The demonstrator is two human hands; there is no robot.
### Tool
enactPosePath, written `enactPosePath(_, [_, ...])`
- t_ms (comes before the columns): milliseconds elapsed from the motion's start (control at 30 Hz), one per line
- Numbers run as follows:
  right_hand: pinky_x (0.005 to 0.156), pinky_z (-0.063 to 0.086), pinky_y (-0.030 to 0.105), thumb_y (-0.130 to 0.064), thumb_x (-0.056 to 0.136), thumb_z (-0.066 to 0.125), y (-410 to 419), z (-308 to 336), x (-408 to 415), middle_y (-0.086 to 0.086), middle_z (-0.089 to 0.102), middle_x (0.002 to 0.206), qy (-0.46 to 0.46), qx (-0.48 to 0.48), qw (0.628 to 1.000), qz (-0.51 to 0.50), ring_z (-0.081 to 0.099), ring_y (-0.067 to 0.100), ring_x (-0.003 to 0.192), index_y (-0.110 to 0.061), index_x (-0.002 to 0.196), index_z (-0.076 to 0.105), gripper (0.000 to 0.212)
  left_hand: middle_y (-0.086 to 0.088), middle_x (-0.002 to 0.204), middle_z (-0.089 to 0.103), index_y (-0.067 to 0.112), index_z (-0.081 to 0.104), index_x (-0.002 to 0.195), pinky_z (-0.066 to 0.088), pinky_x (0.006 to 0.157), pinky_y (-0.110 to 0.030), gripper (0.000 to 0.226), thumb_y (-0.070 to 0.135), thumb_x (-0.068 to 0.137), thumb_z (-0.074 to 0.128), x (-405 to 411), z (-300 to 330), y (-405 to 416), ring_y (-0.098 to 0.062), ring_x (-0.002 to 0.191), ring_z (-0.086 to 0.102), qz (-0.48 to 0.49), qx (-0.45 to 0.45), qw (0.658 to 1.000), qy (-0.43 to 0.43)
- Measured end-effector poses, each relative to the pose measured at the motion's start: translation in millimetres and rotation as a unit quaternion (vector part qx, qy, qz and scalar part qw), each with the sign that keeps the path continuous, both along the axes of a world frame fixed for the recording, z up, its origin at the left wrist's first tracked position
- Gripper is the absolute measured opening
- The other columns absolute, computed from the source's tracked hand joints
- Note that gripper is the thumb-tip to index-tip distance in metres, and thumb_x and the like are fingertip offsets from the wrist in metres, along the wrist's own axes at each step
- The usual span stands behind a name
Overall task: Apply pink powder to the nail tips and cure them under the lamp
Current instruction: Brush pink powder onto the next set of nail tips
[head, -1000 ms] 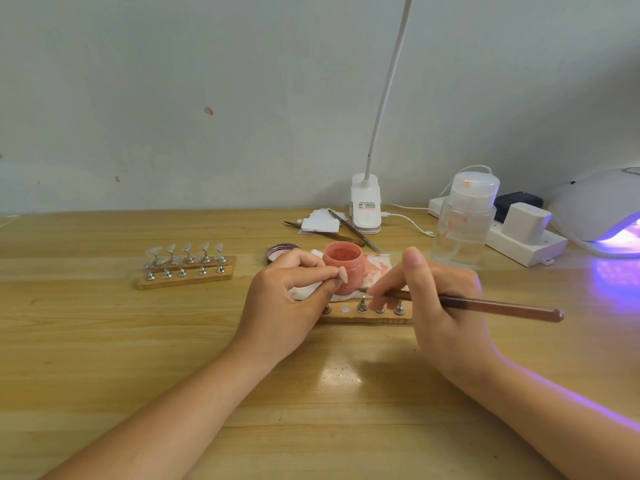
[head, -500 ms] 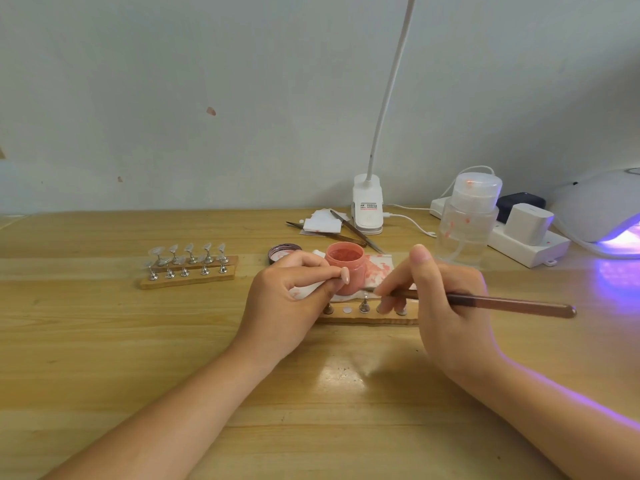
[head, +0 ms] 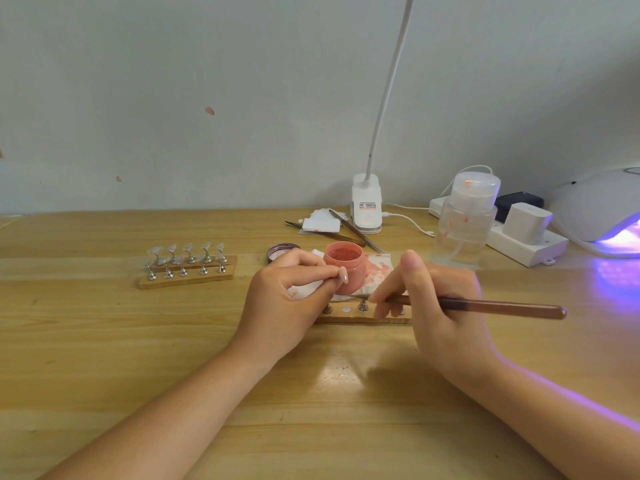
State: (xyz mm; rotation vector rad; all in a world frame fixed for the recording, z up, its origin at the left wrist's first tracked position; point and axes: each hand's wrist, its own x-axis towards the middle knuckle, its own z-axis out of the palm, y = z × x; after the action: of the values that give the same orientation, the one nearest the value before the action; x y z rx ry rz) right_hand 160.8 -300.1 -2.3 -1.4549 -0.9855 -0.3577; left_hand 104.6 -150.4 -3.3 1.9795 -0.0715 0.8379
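The left hand [head: 291, 299] pinches a small stand with one pale nail tip [head: 343, 274] on it, held right against the open jar of pink powder [head: 344, 271]. The right hand [head: 433, 306] grips a brown brush [head: 485, 305] like a pen, its working end hidden behind the fingers near the wooden holder [head: 367, 315] in front of the jar. Both hands are clamped on their tools and sit close together but do not touch.

The holder by the hands shows a few metal stands and at least one bare socket, so this set seems to be in progress. Further left on the worktop [head: 104, 358], a second wooden rack [head: 187, 270] carries rows of clear tips that look uncoated. The curing lamp [head: 602, 209] glows purple at the far right; whether anything lies inside cannot be seen. By my reading, powdering is at an early stage, with most tips and the curing left to do.
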Motion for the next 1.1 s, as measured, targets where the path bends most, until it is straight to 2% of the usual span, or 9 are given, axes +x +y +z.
enactPosePath(133, [0.063,0.048,0.022,-0.026,0.093,0.034,1.1,0.6,2.1,-0.006,0.066,0.068,-0.048,-0.025,0.998,-0.026,0.061,0.003,0.066,-0.01,0.07,0.069,0.044,0.001,0.08,0.063,0.017,0.073,0.086,0.04,0.073,-0.008,0.017,0.005,0.075,0.07,-0.8,0.9,0.3,-0.001,0.081,0.055,0.003,0.004,1.0,0.003])
enactPosePath(267, [0.051,0.046,0.024,-0.029,0.092,0.034,-0.1,-1.0,2.0,0.003,0.061,0.053,-0.013,-0.007,1.0,-0.004,0.058,0.007,0.051,-0.004,0.059,0.067,0.052,0.002,0.079,0.062,0.021,0.072,0.084,0.042,0.071,-0.009,0.022,0.001,0.075,0.07,-1.7,1.6,-0.4,-0.001,0.08,0.056,0.001,0.003,1.0,0.002])
enactPosePath(400, [0.062,0.045,0.015,-0.025,0.093,0.036,0.9,1.2,2.8,-0.013,0.063,0.067,-0.062,-0.032,0.997,-0.022,0.06,-0.002,0.065,-0.01,0.069,0.068,0.042,0.002,0.079,0.061,0.019,0.071,0.087,0.041,0.071,-0.008,0.023,0.001,0.074,0.07,-1.8,1.9,-0.1,-0.001,0.079,0.055,0.008,0.01,1.0,0.004])
enactPosePath(533, [0.054,0.043,0.017,-0.037,0.094,0.037,-0.9,-0.7,3.2,-0.001,0.062,0.055,-0.045,-0.021,0.999,-0.014,0.056,0.002,0.053,-0.004,0.061,0.066,0.055,0.003,0.078,0.061,0.024,0.07,0.083,0.041,0.068,-0.008,0.027,-0.001,0.074,0.07,-2.3,2.5,-1.1,-0.001,0.078,0.056,0.006,0.003,1.0,0.002])
enactPosePath(667, [0.061,0.044,0.016,-0.025,0.094,0.038,0.4,0.7,3.5,-0.012,0.062,0.067,-0.075,-0.031,0.996,-0.03,0.058,-0.002,0.063,-0.007,0.067,0.067,0.044,0.002,0.079,0.062,0.021,0.072,0.084,0.042,0.072,-0.01,0.021,0.002,0.074,0.071,-2.4,2.3,-0.6,-0.001,0.08,0.055,0.009,0.01,1.0,0.007])
enactPosePath(800, [0.051,0.044,0.021,-0.041,0.095,0.035,-0.4,-0.5,2.5,0.001,0.061,0.053,-0.045,-0.023,0.999,-0.012,0.056,0.004,0.051,-0.003,0.059,0.065,0.06,0.005,0.08,0.062,0.027,0.071,0.081,0.042,0.073,-0.01,0.025,0.002,0.075,0.07,-2.7,2.6,-0.4,-0.001,0.081,0.056,0.007,0.007,1.0,0.006])
enactPosePath(933, [0.062,0.044,0.014,-0.025,0.093,0.035,1.0,2.0,2.5,-0.014,0.062,0.067,-0.063,-0.025,0.997,-0.031,0.059,-0.003,0.065,-0.012,0.068,0.066,0.042,0.005,0.081,0.062,0.024,0.072,0.084,0.042,0.073,-0.012,0.019,0.007,0.074,0.071,-1.7,1.1,0.6,-0.002,0.081,0.056,0.012,0.013,1.0,0.007])
enactPosePath(1033, [0.053,0.045,0.022,-0.031,0.091,0.035,0.4,-0.9,3.2,-0.001,0.062,0.055,-0.014,-0.027,1.0,-0.008,0.058,0.004,0.053,-0.003,0.06,0.065,0.052,0.006,0.08,0.062,0.026,0.07,0.084,0.041,0.072,-0.011,0.02,0.009,0.074,0.071,-0.9,0.9,-0.1,-0.002,0.08,0.056,0.014,0.011,1.0,0.0])
enactPosePath(1100, [0.053,0.045,0.022,-0.028,0.092,0.034,0.1,-0.4,2.3,0.001,0.062,0.056,-0.022,-0.01,1.0,-0.009,0.057,0.004,0.054,-0.003,0.06,0.065,0.051,0.005,0.08,0.063,0.026,0.071,0.083,0.042,0.072,-0.011,0.017,0.012,0.074,0.07,-0.4,1.2,-0.4,-0.002,0.081,0.056,0.013,0.006,1.0,0.001])
